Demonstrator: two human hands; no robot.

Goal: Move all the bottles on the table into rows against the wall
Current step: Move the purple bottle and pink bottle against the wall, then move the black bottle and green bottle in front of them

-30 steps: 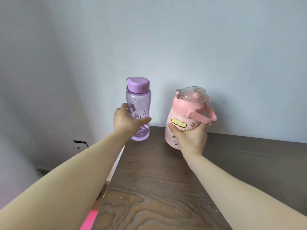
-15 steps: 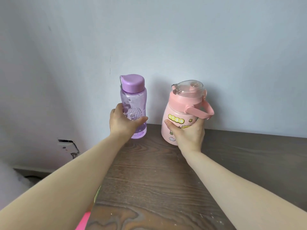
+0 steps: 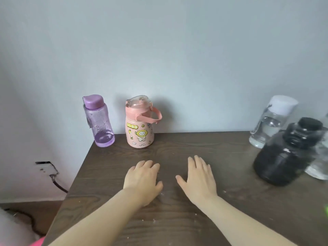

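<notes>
A purple bottle (image 3: 99,121) stands upright at the table's back left corner, against the wall. Right beside it stands a pink bottle (image 3: 139,124) with a handle and cartoon stickers. At the far right a clear bottle with a white cap (image 3: 271,123) stands by the wall. In front of it is a black bottle (image 3: 285,155), and another clear bottle (image 3: 319,162) is cut off by the frame's edge. My left hand (image 3: 142,178) and my right hand (image 3: 198,178) hover palm down over the middle of the table, fingers apart, holding nothing.
The dark wooden table (image 3: 177,219) meets the pale wall at the back; its left edge drops to the floor. A wall socket with a black cable (image 3: 47,168) sits low on the left wall. Something pink (image 3: 38,243) shows at the bottom left.
Both hands have let go of the purple and pink bottles and drawn back toward me. The view has swung right and down, bringing the right-hand bottles into sight.
</notes>
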